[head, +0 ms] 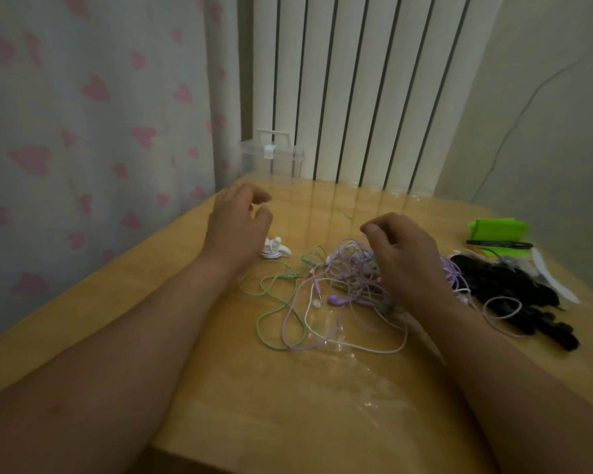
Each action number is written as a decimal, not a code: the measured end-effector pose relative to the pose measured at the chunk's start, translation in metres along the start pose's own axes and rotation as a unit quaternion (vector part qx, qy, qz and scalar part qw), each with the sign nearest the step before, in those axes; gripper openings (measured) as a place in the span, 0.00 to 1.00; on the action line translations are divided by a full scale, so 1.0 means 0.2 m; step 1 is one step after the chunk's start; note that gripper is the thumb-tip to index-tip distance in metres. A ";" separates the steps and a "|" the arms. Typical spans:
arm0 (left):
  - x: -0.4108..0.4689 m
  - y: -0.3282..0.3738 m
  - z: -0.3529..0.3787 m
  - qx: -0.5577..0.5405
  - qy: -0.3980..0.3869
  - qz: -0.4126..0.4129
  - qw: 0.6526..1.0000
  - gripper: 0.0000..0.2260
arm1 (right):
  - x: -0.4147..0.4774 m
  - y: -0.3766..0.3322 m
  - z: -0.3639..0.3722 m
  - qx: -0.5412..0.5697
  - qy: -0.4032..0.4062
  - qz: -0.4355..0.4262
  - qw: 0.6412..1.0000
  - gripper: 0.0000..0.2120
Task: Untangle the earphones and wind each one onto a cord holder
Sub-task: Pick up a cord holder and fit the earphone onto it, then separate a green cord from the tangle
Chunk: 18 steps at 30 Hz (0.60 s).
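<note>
A tangle of earphones (348,268) lies mid-table: a green cord (271,309) loops out to the left, a purple cord (293,323) and a white cord (356,347) trail toward me. My right hand (404,258) is over the tangle and pinches purple strands between thumb and fingers, lifting them slightly. My left hand (237,227) hovers to the left with loosely curled fingers and holds nothing. Just right of its wrist lies a white cord holder (275,249) wound with a white earphone.
A clear plastic box (271,159) with a white latch stands at the table's back edge by the radiator. At the right lie a green object (497,227), a black pen (498,244), a heap of black items (514,289) and a white strip (552,278). A clear film (339,357) covers the wooden table.
</note>
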<state>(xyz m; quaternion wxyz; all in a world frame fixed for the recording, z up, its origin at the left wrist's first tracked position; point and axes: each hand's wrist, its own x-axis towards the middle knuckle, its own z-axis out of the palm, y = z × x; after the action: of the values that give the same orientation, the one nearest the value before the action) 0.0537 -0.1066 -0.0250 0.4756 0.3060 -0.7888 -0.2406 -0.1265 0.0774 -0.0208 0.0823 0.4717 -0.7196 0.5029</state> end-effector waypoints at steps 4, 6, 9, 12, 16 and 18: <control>-0.08 0.14 -0.02 0.141 -0.251 0.022 0.957 0.15 | -0.01 -0.03 -0.02 0.015 0.015 -0.004 1.000 0.08; -0.15 0.15 0.00 0.300 -0.319 0.054 0.897 0.18 | -0.02 -0.05 -0.03 0.024 0.024 -0.009 0.999 0.08; -0.22 0.18 0.00 0.370 -0.295 0.109 0.874 0.07 | -0.03 -0.09 -0.03 0.029 0.033 -0.024 0.999 0.08; -0.22 0.20 -0.05 0.370 -0.271 0.093 0.884 0.05 | -0.04 -0.10 -0.04 0.031 0.021 -0.027 0.999 0.07; -0.16 0.18 -0.22 0.214 -0.271 0.004 0.938 0.09 | -0.05 -0.11 -0.03 0.040 0.001 -0.026 0.999 0.07; -0.14 0.24 -0.29 0.101 -0.233 -0.043 0.966 0.08 | -0.06 -0.14 -0.03 0.057 -0.006 -0.036 0.998 0.07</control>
<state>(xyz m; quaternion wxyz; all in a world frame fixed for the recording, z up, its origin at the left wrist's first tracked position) 0.1030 -0.0573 0.0151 0.2342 0.3212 -0.8845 -0.2442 -0.1016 0.0884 -0.0073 0.0685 0.5044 -0.6728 0.5369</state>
